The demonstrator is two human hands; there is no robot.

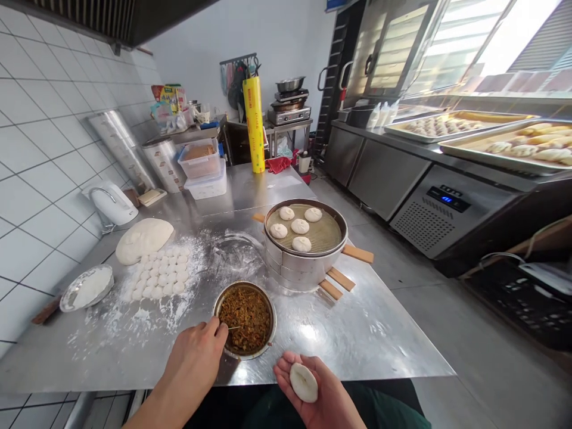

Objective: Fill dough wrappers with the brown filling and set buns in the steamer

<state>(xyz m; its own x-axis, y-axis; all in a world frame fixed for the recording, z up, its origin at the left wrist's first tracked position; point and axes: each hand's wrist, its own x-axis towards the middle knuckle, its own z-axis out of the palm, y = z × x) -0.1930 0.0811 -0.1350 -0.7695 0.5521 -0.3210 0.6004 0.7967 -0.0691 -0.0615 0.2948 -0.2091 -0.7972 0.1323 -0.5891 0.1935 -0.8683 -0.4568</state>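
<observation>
My left hand (196,348) is closed, pinching a thin metal filling spatula (235,327) whose end lies in a brown, chopped filling (250,307). That filling sits in a round metal bowl (273,333) at the front of the table. To the right, my right hand (333,390) is cupped palm up just past the table's front edge. A flattened round dough wrapper (304,382) rests on its palm and fingers. Behind the bowl stands a round steamer (295,273) with several filled buns (300,226) spaced apart on its mesh liner.
Several small dough pieces (163,274) lie in flour at the left, before a large dough lump (143,239). Nearby are a flour bowl (87,289) and a white kettle (111,202). Wooden paddles (342,279) jut from under the steamer. A yellow film roll (254,125) stands farther back.
</observation>
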